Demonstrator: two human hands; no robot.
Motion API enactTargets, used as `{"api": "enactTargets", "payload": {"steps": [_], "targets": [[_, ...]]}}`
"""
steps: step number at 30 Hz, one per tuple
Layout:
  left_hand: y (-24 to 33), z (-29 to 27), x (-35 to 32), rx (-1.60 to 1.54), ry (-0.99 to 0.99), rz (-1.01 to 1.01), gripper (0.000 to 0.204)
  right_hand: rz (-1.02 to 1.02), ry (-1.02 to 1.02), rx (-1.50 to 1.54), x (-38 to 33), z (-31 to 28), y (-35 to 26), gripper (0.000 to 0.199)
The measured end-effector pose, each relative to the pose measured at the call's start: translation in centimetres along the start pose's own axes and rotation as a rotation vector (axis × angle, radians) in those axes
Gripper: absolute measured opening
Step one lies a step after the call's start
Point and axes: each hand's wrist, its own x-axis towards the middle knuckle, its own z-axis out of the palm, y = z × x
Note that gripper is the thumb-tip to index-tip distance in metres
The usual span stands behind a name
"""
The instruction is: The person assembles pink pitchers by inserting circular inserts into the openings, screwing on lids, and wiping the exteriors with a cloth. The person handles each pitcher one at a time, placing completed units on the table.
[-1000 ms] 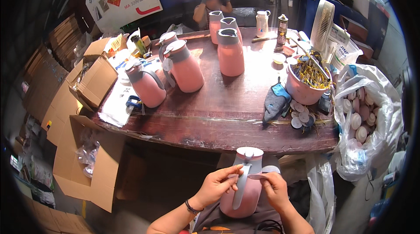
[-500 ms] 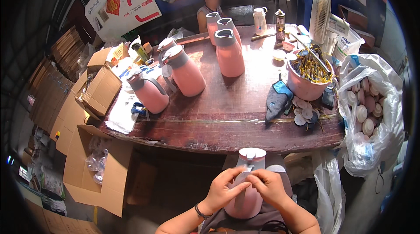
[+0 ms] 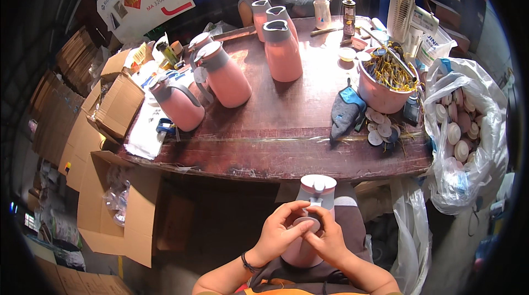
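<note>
A pink vacuum jug with a grey collar and pale lid stands between my legs, below the table's near edge. In front of its handle, my left hand and my right hand meet, both closed. Their fingertips pinch a small pale round disc by its edges. Fingers cover part of the disc, so I cannot tell whether it is tied to the handle. Three pink jugs with handles stand at the table's left, the nearest one in front. Three more sit toward the back.
The dark red table bears a pink bucket of yellow ties, loose discs and a grey-blue glove. A clear bag of lids hangs right. Open cartons stand left. A person sits beyond.
My fingers have spread slightly and turned the disc flatter, so its round face shows between them. The view has shifted, and the table appears higher in the picture.
</note>
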Motion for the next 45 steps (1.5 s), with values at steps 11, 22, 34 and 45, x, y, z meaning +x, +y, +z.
{"api": "enactTargets", "payload": {"steps": [11, 22, 34, 45], "targets": [[-1.4, -4.0, 3.3, -0.28, 0.351, 0.097, 0.018, 0.143, 0.068, 0.604, 0.0, 0.4, 0.5, 0.058], [-3.9, -5.3, 7.0, -0.427, 0.017, 0.053, 0.013, 0.106, 0.179, 0.423, -2.9, 0.3, 1.6, 0.042], [-1.6, -1.6, 2.5, -0.392, 0.176, 0.025, 0.016, 0.249, 0.22, 0.399, -3.9, -1.8, 0.5, 0.031], [-1.0, 0.2, 1.3, -0.405, 0.215, 0.075, 0.013, 0.089, 0.261, -0.109, -3.4, -2.2, -0.4, 0.033]]}}
